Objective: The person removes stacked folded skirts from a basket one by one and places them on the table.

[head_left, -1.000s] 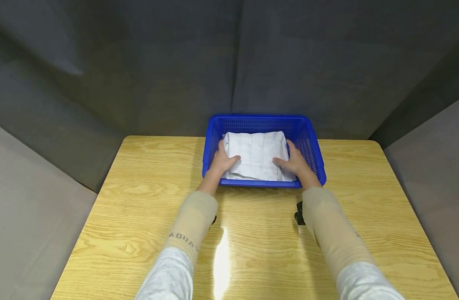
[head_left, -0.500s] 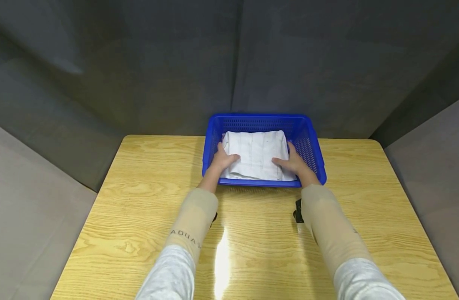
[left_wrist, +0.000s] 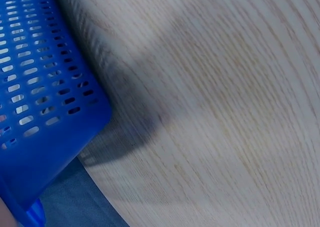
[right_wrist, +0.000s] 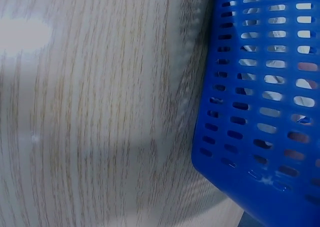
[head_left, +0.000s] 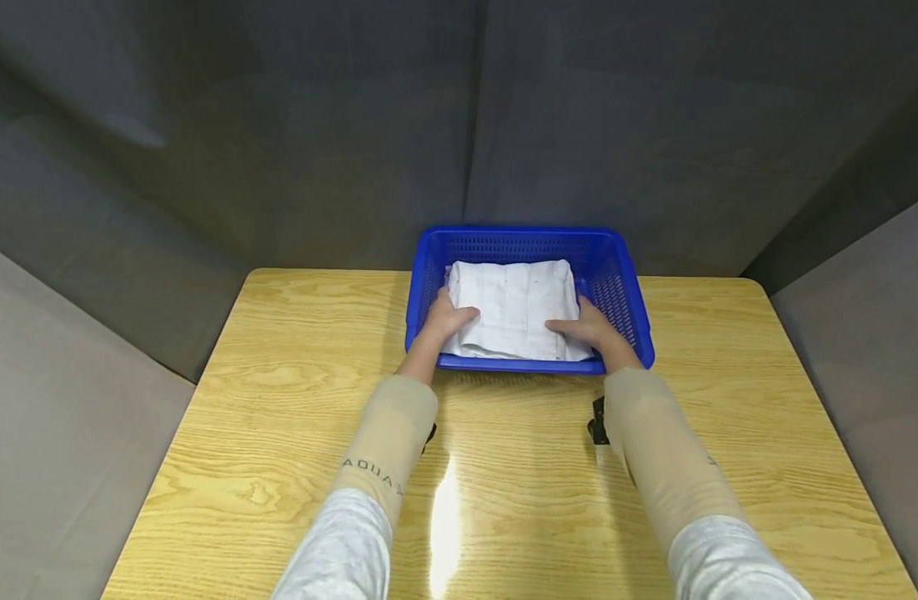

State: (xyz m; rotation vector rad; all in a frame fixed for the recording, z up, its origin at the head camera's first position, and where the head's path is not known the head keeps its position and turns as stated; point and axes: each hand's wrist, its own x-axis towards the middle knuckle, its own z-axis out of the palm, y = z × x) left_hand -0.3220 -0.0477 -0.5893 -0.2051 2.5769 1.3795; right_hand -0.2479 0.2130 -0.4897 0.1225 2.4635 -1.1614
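A folded white cloth [head_left: 513,304] lies in a blue plastic basket [head_left: 534,366] at the far side of the table. My left hand [head_left: 443,321] grips the cloth's left side, thumb on top and fingers down along the edge. Opposite it, my right hand [head_left: 595,327] grips the right side in the same way. Most fingertips are hidden between the cloth and the basket. Both wrist views show chiefly the outside of the basket's slotted wall [left_wrist: 35,72], and pale cloth shows through the slots in the right wrist view.
The basket stands on a wood-grain table [head_left: 519,483] near its back edge. Dark grey curtain [head_left: 338,142] hangs right behind it, and grey panels [head_left: 68,433] flank the sides. A black wrist mount [head_left: 598,422] hangs beneath the right forearm.
Fingers of both hands have slipped slightly lower along the cloth's sides, so less of them shows. Cloth and basket look nearly unmoved.
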